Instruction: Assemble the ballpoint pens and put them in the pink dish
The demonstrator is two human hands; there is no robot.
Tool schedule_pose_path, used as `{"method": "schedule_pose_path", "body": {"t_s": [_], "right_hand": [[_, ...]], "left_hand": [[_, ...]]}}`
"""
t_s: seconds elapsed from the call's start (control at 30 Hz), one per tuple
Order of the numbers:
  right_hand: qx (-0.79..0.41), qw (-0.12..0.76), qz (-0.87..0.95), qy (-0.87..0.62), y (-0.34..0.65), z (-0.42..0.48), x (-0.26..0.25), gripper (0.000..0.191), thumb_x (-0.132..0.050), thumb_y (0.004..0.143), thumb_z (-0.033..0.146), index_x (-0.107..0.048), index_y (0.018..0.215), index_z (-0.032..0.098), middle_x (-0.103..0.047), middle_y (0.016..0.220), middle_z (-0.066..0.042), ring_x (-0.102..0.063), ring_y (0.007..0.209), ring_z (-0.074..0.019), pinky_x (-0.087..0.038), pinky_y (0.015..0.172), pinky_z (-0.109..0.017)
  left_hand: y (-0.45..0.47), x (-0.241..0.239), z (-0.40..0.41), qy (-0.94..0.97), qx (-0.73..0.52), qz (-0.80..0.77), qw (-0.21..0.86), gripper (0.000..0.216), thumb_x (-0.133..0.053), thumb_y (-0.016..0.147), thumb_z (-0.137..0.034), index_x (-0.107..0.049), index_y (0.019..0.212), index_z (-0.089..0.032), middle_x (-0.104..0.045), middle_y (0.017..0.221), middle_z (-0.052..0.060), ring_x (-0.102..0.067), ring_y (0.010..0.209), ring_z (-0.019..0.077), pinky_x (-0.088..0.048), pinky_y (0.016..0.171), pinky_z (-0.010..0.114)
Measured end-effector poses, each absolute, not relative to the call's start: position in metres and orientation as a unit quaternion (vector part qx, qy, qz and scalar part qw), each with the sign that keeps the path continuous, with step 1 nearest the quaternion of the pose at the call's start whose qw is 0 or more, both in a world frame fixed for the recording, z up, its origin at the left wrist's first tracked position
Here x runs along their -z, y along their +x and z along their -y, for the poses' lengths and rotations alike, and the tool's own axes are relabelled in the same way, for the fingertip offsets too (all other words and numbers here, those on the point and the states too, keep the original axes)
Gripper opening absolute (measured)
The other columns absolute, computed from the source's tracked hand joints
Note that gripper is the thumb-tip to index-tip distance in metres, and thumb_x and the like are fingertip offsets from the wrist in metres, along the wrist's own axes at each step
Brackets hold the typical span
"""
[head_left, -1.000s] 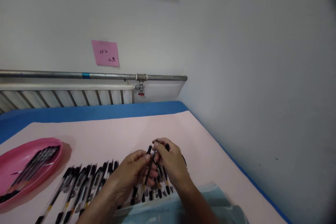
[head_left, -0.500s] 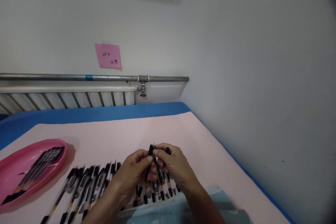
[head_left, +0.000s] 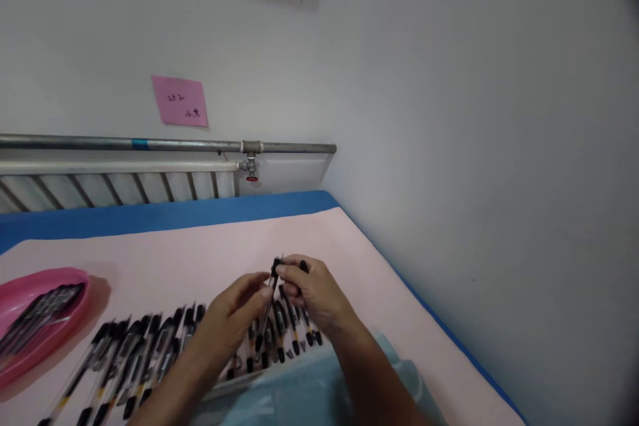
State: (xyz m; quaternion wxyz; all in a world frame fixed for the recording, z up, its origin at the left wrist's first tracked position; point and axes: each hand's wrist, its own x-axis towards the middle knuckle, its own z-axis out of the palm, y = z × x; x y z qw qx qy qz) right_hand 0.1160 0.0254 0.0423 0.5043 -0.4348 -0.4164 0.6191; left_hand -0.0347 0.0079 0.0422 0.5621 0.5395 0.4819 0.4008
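Note:
My left hand (head_left: pixel 230 317) and my right hand (head_left: pixel 308 294) meet over a pink table (head_left: pixel 200 259), both pinched on one black pen (head_left: pixel 269 293) held nearly upright. The right fingers close on its upper end, the left fingers on its barrel. The right hand also seems to hold a small dark piece, too small to name. Under and left of the hands lies a row of several black pens with clear barrels (head_left: pixel 134 356).
A pink tray (head_left: pixel 34 279) with several dark pens stands at the left edge. A light blue cloth (head_left: pixel 299 393) lies at the front. The table has a blue border (head_left: pixel 164 213); a radiator, a metal pipe (head_left: pixel 150 144) and a pink note (head_left: pixel 180 101) line the back wall.
The view has swung right, so the tray and the pens sit further left. Both hands stay pinched on the pen, which has tilted slightly.

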Motion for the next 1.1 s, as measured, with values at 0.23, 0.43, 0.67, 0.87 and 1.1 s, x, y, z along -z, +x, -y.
{"method": "schedule_pose_path", "body": {"t_s": [0.23, 0.43, 0.67, 0.87, 1.1], "right_hand": [[-0.48, 0.434, 0.393, -0.653, 0.226, -0.038, -0.028, 0.014, -0.059, 0.063, 0.018, -0.045, 0.06, 0.016, -0.035, 0.042, 0.008, -0.029, 0.036, -0.0032, -0.017, 0.035, -0.016], [-0.454, 0.36, 0.406, -0.707, 0.238, -0.063, 0.004, 0.022, -0.057, 0.064, 0.015, -0.039, 0.053, 0.018, -0.034, 0.034, 0.008, -0.028, 0.031, -0.0045, -0.019, 0.034, -0.019], [-0.388, 0.254, 0.48, -0.745, 0.212, -0.074, 0.012, 0.014, -0.056, 0.064, 0.013, -0.048, 0.053, 0.016, -0.038, 0.034, 0.005, -0.04, 0.036, -0.008, -0.027, 0.039, -0.02], [-0.275, 0.165, 0.54, -0.778, 0.213, -0.07, 0.009, 0.006, -0.06, 0.061, 0.015, -0.058, 0.056, 0.014, -0.058, 0.055, -0.003, -0.053, 0.06, -0.0133, -0.033, 0.052, -0.021], [-0.231, 0.12, 0.558, -0.788, 0.211, -0.059, 0.009, 0.01, -0.056, 0.066, 0.016, -0.065, 0.07, 0.012, -0.065, 0.072, -0.009, -0.058, 0.068, -0.0167, -0.037, 0.058, -0.022]], "left_hand": [[-0.031, -0.02, 0.03, 0.549, -0.308, -0.524, 0.574, 0.052, -0.052, 0.071, -0.052, -0.056, 0.11, -0.018, -0.066, 0.092, 0.009, -0.061, 0.075, 0.0191, -0.048, 0.072, 0.031], [-0.013, -0.006, 0.047, 0.578, -0.28, -0.5, 0.581, 0.048, -0.049, 0.073, -0.051, -0.059, 0.108, -0.019, -0.067, 0.086, 0.008, -0.06, 0.076, 0.0197, -0.047, 0.071, 0.03], [-0.017, 0.0, 0.045, 0.576, -0.261, -0.494, 0.597, 0.042, -0.052, 0.071, -0.051, -0.062, 0.103, -0.025, -0.065, 0.104, 0.006, -0.058, 0.096, 0.0235, -0.046, 0.082, 0.032], [-0.021, 0.003, 0.047, 0.535, -0.277, -0.502, 0.621, 0.043, -0.056, 0.067, -0.053, -0.063, 0.102, -0.028, -0.063, 0.11, 0.006, -0.058, 0.097, 0.0258, -0.045, 0.085, 0.036], [-0.026, 0.005, 0.046, 0.542, -0.269, -0.519, 0.604, 0.042, -0.058, 0.065, -0.053, -0.065, 0.099, -0.029, -0.065, 0.106, 0.004, -0.056, 0.1, 0.0277, -0.045, 0.087, 0.037]]}}
